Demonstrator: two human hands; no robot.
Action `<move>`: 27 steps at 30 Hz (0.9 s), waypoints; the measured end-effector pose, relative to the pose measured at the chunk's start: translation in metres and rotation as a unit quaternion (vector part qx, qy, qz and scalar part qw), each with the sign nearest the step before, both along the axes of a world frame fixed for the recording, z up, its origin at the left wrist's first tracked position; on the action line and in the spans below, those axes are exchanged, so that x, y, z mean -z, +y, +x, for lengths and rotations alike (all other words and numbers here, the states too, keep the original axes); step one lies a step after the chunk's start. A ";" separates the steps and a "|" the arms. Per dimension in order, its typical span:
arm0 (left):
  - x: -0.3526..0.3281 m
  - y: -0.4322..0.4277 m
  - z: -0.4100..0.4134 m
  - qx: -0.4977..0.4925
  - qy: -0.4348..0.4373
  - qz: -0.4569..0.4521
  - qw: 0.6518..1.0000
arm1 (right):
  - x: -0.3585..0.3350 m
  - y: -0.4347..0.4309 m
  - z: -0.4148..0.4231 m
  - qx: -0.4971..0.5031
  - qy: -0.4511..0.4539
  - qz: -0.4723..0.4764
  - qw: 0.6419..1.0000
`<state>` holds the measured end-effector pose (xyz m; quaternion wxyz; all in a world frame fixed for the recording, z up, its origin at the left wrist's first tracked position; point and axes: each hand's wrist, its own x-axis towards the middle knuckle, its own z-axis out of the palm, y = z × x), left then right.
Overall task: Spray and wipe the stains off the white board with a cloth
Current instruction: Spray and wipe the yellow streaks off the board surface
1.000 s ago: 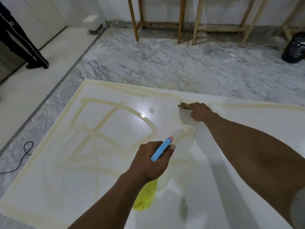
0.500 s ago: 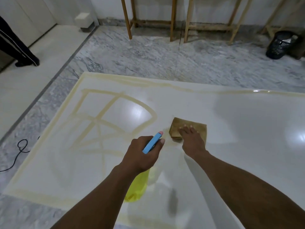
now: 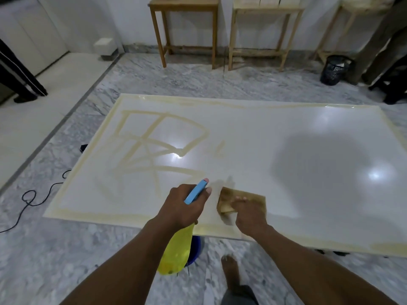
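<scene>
Far left: a standing person's dark trouser legs (image 3: 21, 71) at the frame edge, on the pale floor. A black cable (image 3: 33, 198) loops over the grey marble floor (image 3: 55, 260) just off the left edge of the board.

The white board (image 3: 286, 133) lies flat on the floor. Yellowish stains (image 3: 152, 137) form crossed lines and a curved outline on its left half. A band of the same colour runs along its edges. The right half shows bare and glossy, with light reflections and a broad shadow.

Centre, near edge of the board: the left hand (image 3: 185, 205) has its fingers curled tight round the neck of the spray bottle (image 3: 176, 254). The blue head points away over the board; the yellow body hangs below the wrist, over the floor. A blue object (image 3: 197, 247) sits behind the bottle; its kind cannot be told.

Just right of it: the brown cloth (image 3: 257, 201) lies on the board near its front edge. The right hand (image 3: 248, 214) rests flat on top, fingers straight, pressing it down. This area is motion-blurred.

Below: a bare foot (image 3: 230, 269) on the marble.

Rear: two wooden tables (image 3: 185, 29) against the wall, and a black mesh bin (image 3: 334, 70) to the right.
</scene>
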<state>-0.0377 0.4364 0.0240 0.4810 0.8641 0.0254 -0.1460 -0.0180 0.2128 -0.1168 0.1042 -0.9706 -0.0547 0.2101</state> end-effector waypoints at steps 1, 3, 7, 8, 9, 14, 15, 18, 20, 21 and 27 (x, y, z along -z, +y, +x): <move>-0.004 0.002 -0.001 0.000 -0.003 -0.002 1.000 | -0.012 -0.004 0.007 0.034 0.004 0.029 0.999; -0.010 0.003 0.006 0.000 -0.014 -0.008 1.000 | -0.044 -0.013 0.029 0.173 0.069 0.206 0.961; -0.013 0.000 0.039 -0.009 -0.034 -0.014 0.999 | -0.059 -0.042 0.070 0.385 0.207 0.436 0.786; -0.012 -0.002 0.048 -0.008 -0.035 -0.012 0.999 | -0.056 -0.047 0.076 0.399 0.245 0.458 0.756; -0.010 -0.004 0.057 -0.007 -0.034 -0.012 0.999 | -0.052 -0.051 0.084 0.403 0.276 0.467 0.737; -0.003 -0.015 0.126 -0.007 -0.027 -0.009 1.000 | -0.076 -0.063 0.196 0.331 0.273 0.413 0.803; -0.002 -0.017 0.141 -0.010 -0.024 -0.010 1.000 | -0.082 -0.066 0.226 0.317 0.246 0.388 0.830; -0.001 -0.023 0.189 -0.026 -0.025 -0.011 0.999 | -0.100 -0.069 0.326 0.231 0.147 0.279 0.921; 0.003 -0.025 0.215 -0.023 -0.037 0.003 0.999 | -0.109 -0.065 0.377 0.161 0.067 0.193 0.966; 0.006 -0.025 0.225 -0.020 -0.040 0.011 0.999 | -0.111 -0.061 0.396 0.138 0.027 0.156 0.978; 0.018 -0.024 0.251 -0.023 -0.021 0.019 0.999 | -0.035 -0.045 0.435 0.059 0.001 -0.002 0.998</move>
